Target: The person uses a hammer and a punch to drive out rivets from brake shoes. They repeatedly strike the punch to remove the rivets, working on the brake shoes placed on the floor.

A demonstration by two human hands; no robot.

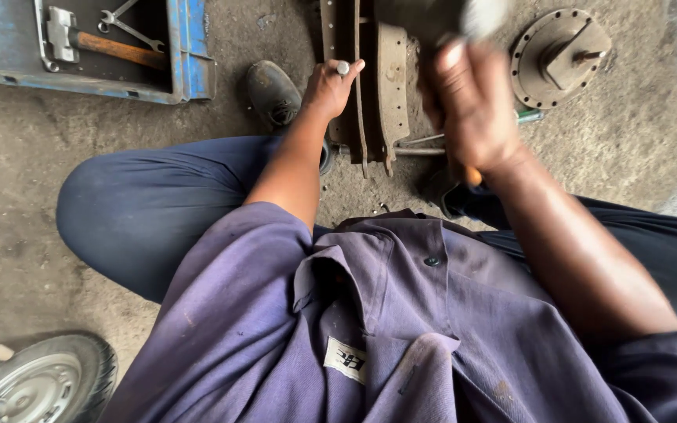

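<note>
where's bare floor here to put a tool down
Bare floor lies left of the bent knee, between the blue tray and small wheel. Another patch sits below the round hub. Crowded around the brake shoes, where left hand and blurred right hand work.

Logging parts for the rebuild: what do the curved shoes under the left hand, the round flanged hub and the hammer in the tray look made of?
Curved shoes: likely steel, rusty brown, dull, edges worn; the left hand grips one. Flanged hub: seemingly cast or machined metal, matte grey-brown, with bolt holes round the rim. Hammer in the blue tray: grey metal head, orange-brown handle that looks like wood. Right hand is blurred.
</note>
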